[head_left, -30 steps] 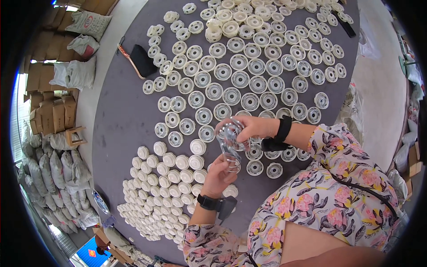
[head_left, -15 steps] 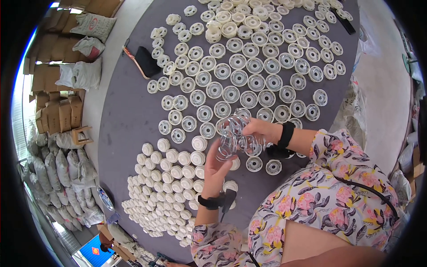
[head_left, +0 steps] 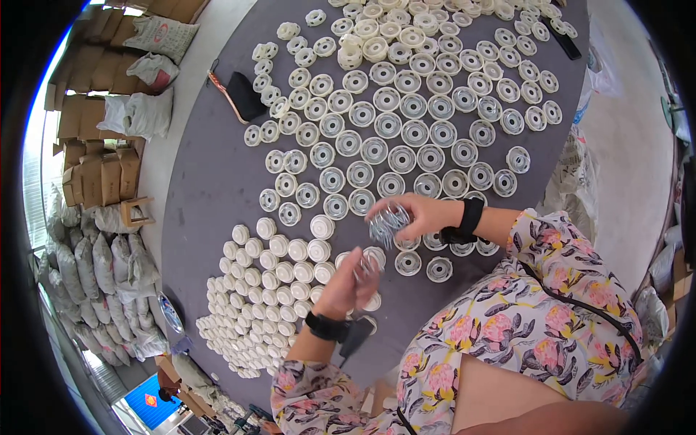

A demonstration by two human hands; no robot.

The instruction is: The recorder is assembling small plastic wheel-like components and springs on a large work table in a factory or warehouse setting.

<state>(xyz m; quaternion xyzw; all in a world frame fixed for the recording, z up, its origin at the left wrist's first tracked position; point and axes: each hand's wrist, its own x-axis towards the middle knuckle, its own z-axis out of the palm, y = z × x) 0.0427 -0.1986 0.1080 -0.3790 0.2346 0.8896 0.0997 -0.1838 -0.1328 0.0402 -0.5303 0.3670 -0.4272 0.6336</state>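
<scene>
A bunch of silver wire springs is gripped in my right hand, raised over the near part of the table. My left hand is closed on a bit of shiny wire, apparently a spring, though blur hides its shape; the hand hovers at the right edge of the domed caps. White round plastic cups lie in loose rows beyond my hands, many with a silver wire coil inside. Left of my left hand, white domed caps stand in a dense group.
The grey table has a curved-looking left edge. A black pouch with a strap lies at its far left, a dark flat object at the far right. More white parts are heaped at the back. Sacks and cardboard boxes line the left floor.
My hands have drawn apart. The left went down and left with some wire in it; the right keeps the bunch of springs, now more compact.
</scene>
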